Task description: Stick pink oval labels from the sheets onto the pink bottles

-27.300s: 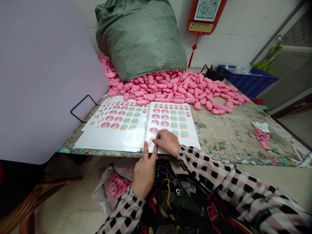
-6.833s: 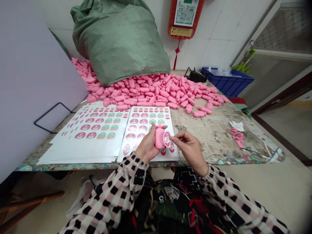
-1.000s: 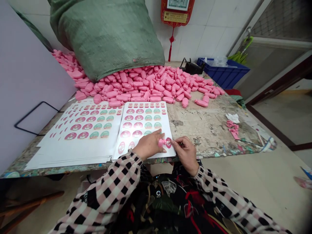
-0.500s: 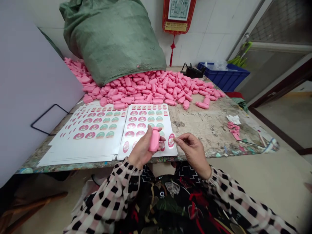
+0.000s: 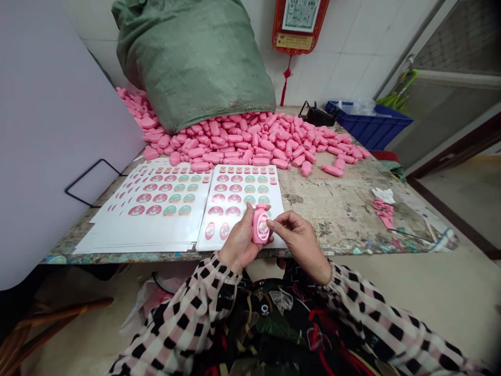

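My left hand (image 5: 238, 241) grips a small pink plastic bottle (image 5: 260, 224) upright over the table's near edge. My right hand (image 5: 299, 241) pinches an oval sticker (image 5: 264, 228) against the bottle's front face. Just behind the hands lies a white sticker sheet (image 5: 238, 198) with rows of pink and green round labels. A stack of similar sheets (image 5: 156, 206) lies to its left. Several pink bottles (image 5: 250, 141) are heaped across the far side of the table.
A big green woven sack (image 5: 191, 57) rests on the pink heap. A white board (image 5: 50, 125) stands at the left. A blue crate (image 5: 371, 128) sits at the far right corner. Pink scraps (image 5: 385, 211) lie on the worn tabletop (image 5: 340, 209). A plastic bag (image 5: 146, 308) lies by my knees.
Half a second ago my right hand held the peeled sticker apart from the bottle. Now the sticker is pressed onto the bottle's front, and both hands have come together.
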A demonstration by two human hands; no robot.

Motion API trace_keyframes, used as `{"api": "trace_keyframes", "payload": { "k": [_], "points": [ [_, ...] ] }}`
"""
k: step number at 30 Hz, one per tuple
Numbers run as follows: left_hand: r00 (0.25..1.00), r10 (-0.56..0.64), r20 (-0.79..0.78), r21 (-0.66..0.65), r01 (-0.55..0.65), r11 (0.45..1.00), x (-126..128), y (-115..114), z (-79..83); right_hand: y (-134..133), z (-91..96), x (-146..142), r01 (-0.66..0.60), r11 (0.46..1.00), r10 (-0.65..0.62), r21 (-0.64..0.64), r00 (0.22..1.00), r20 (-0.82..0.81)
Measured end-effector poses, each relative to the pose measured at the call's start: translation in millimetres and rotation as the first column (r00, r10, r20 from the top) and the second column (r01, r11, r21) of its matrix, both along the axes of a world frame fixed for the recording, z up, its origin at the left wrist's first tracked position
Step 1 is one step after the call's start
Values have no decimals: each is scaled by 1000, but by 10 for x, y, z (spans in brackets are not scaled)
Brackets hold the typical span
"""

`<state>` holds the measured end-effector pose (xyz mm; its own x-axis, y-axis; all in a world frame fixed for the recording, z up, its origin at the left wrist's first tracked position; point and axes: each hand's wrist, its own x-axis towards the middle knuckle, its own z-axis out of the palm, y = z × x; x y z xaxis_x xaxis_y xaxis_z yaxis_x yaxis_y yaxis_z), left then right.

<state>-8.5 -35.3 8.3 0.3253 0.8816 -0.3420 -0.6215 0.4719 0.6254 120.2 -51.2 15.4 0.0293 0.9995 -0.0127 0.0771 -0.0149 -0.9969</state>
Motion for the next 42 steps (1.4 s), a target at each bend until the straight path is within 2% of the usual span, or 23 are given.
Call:
{"api": "trace_keyframes", "payload": {
  "k": [12,16,20,24,27,30,33,35,38,40,42],
  "points": [
    [999,20,-45,65,-17,998,32,-11,-21,1,-24,-32,-25,999,24,-24,999,-40],
    [992,-80,-95,106,90,990,-15,-50,33,-22,-76,3,-36,999,36,-10,999,-4],
    [942,-246,-229,122,279,953,-111,-90,84,-66,-71,56,-58,996,41,74,975,219],
    [916,-342,-211,96,367,925,-175,-117,68,-62,1,171,-204,961,74,185,839,539],
    [920,-359,-157,104,377,920,-205,-138,78,21,9,311,-244,956,82,165,757,648],
    [930,-347,-123,117,360,926,-205,-156,122,116,-37,390,-136,987,62,88,821,567],
    [913,-381,-144,103,397,912,-138,-171,152,115,-78,288,-57,997,36,51,937,348],
    [893,-414,-175,100,434,895,-69,-186,158,62,-91,145,-54,997,45,52,985,164],
    [877,-427,-220,101,456,884,-12,-224,172,12,-111,-26,-85,995,88,48,994,-62],
    [891,-392,-227,104,422,900,-49,-272,188,85,-133,-26,-146,988,149,58,987,-54],
    [918,-321,-233,105,352,930,-168,-351,192,293,-153,88,-224,968,212,116,971,105]
  ]
}}
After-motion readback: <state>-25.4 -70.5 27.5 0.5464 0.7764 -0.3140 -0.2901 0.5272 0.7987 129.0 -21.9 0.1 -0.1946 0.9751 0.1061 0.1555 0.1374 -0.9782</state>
